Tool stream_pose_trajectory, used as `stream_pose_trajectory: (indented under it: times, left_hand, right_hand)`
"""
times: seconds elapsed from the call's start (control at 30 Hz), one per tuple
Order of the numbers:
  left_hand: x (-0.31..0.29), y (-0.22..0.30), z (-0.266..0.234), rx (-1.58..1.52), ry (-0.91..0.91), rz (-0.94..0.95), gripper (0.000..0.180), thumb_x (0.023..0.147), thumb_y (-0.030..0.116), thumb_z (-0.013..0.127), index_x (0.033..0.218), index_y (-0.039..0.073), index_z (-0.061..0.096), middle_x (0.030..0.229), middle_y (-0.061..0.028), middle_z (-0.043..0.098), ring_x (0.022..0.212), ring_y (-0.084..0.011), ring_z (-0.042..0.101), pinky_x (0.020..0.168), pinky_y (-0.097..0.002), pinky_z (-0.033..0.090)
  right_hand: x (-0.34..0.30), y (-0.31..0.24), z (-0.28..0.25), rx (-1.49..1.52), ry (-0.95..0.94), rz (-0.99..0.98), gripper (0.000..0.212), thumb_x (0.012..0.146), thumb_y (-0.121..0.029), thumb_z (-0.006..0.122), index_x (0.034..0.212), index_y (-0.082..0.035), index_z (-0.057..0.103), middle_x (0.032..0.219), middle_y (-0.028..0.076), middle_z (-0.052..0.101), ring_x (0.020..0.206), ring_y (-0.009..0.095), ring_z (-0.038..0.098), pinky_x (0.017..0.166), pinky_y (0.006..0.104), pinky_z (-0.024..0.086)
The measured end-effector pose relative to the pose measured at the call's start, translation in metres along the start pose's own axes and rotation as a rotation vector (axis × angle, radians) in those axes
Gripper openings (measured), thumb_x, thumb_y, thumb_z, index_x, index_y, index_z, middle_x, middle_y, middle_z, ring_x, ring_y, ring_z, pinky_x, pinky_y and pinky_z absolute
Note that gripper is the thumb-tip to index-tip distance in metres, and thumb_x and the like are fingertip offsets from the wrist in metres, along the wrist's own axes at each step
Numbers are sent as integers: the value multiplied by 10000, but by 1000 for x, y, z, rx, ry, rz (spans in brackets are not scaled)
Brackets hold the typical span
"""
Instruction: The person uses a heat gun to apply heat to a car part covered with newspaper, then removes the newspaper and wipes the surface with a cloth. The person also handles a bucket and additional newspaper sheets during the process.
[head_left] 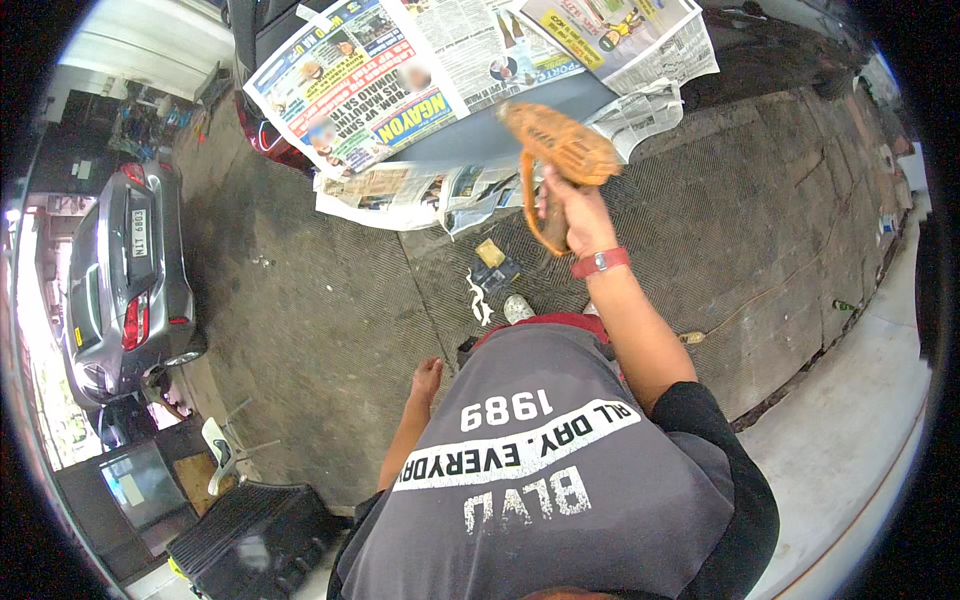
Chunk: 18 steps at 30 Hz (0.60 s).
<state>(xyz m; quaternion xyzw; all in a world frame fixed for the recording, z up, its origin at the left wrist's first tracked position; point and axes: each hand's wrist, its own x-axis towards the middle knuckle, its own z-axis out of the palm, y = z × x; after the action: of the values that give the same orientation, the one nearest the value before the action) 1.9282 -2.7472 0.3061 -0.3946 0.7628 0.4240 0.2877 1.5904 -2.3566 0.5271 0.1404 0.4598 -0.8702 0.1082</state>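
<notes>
Two hands are in view, and one orange heat gun (568, 145) is the only tool held. The right hand (583, 213), with one red wristwatch (602, 262) on its wrist, grips the handle with fingers wrapped around it; the gun is raised just in front of one bare grey panel (520, 118), its nozzle toward the upper left. The left hand (427, 377) hangs beside the body with its fingers curled; whether anything is inside it cannot be told. Newspaper sheets (355, 85) lie around the panel, at least four, though overlaps prevent an exact count. Two cars show: one dark car (270, 40) beneath the paper, and one grey sedan (165, 270) at the left. On the floor (300, 290), near the person's two shoes (518, 309), lie one yellow block (490, 252), one dark flat piece (503, 274) and one crumpled white strip (478, 301). One black ribbed box (255, 540) stands at lower left.
</notes>
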Motion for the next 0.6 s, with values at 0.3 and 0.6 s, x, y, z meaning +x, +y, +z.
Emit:
stream_pose_trajectory:
  times: [0.3,0.6]
  left_hand:
    - [6,-21,-2,-14,49,-22,482,1039,353,666,1341,-22,673,1230,-185,757,1152,-271,711,1005,-376,547]
    - [-9,1,-7,79,39,-6,478,1030,379,663,1341,16,678,1209,-184,764,1126,-303,725,965,-410,561]
  right_hand:
    - [25,-26,-63,257,296,-77,261,1017,-283,758,1116,-69,646,825,55,627,710,194,625,610,364,539]
    - [40,19,-105,95,366,22,235,1014,-251,760,1070,-56,641,796,29,615,639,173,604,583,341,535]
